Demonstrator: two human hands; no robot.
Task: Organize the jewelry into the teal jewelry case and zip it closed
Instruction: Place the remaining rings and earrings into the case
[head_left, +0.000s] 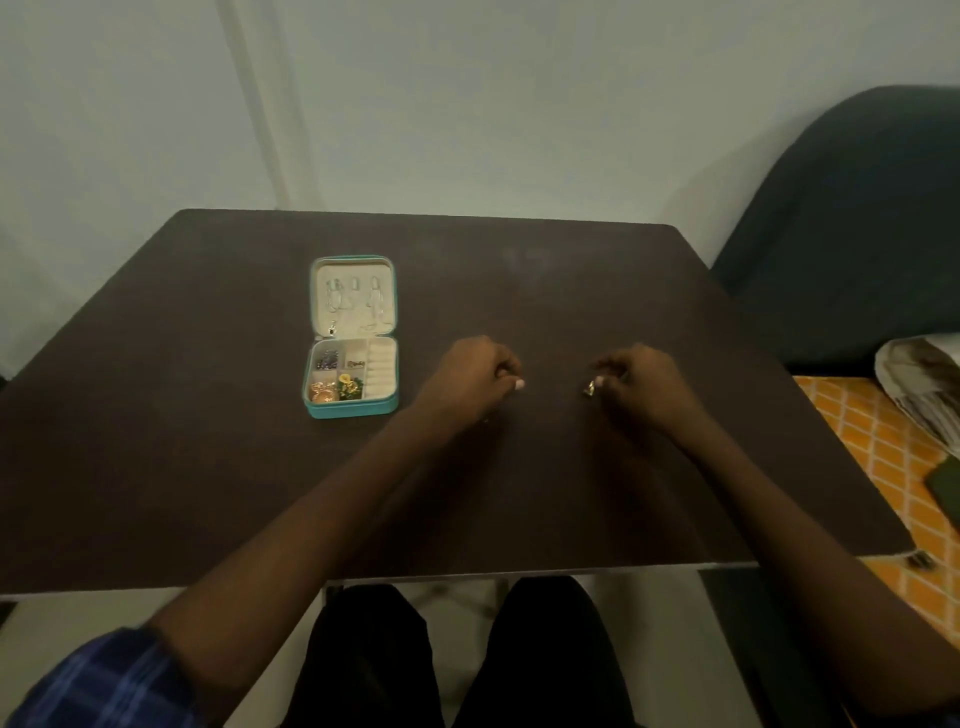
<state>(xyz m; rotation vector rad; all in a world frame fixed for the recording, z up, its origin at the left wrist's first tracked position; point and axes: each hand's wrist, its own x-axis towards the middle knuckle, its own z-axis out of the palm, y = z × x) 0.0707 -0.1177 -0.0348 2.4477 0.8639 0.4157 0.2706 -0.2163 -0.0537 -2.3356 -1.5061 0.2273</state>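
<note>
Teal jewelry case (352, 410) lies open on the table (571, 291), left of both hands; right hand (636, 384) pinches a small gold piece (589, 388), left hand (475, 376) is curled closed.

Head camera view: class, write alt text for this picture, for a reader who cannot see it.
A person's left hand and right hand hover over a dark table, the right pinching a small gold piece. To their left lies an open teal jewelry case, with jewelry in its compartments.

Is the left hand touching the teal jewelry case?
Apart. The head view shows bare dark table between the left hand and the open teal jewelry case.
</note>
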